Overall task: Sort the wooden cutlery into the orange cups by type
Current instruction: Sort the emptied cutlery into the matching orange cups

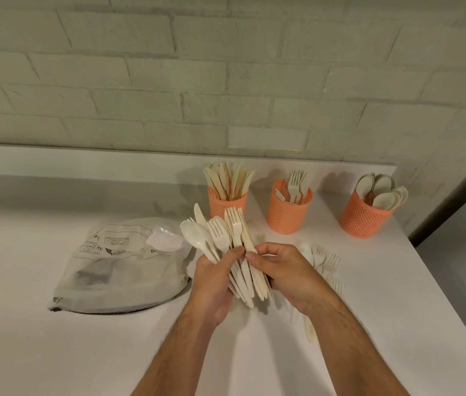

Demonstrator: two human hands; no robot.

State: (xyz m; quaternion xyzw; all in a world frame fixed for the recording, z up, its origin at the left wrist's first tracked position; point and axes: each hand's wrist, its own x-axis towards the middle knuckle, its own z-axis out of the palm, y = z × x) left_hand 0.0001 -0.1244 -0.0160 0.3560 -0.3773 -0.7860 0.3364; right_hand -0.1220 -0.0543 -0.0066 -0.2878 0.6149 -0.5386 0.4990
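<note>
At the far left of the white counter [54, 352] lies a crumpled plastic bag [120, 267], flat and slack, likely the packaging the pieces came in. Just right of it, the left hand [211, 284] grips a fanned bundle of mixed cutlery [226, 241] by the handles, spoons, forks and a knife spread upward so each head can be read at a glance. The right hand [286, 272] meets it from the other side, thumb and forefinger pinching at the handles of the pieces on the bundle's right edge, probably to peel one type away from the rest.

Behind the hands stand three orange cups in a row. The left cup [227, 200] holds knives, the middle cup [289, 212] holds forks, and the right cup [364, 218] holds spoons, so each type already has its home and the sorting looks well along.

Under and beside the right forearm, a loose pile of unsorted forks and other pieces [323, 267] rests on the counter, kept near for the next handful. Work remains: both the bundle and this pile must go.
</note>
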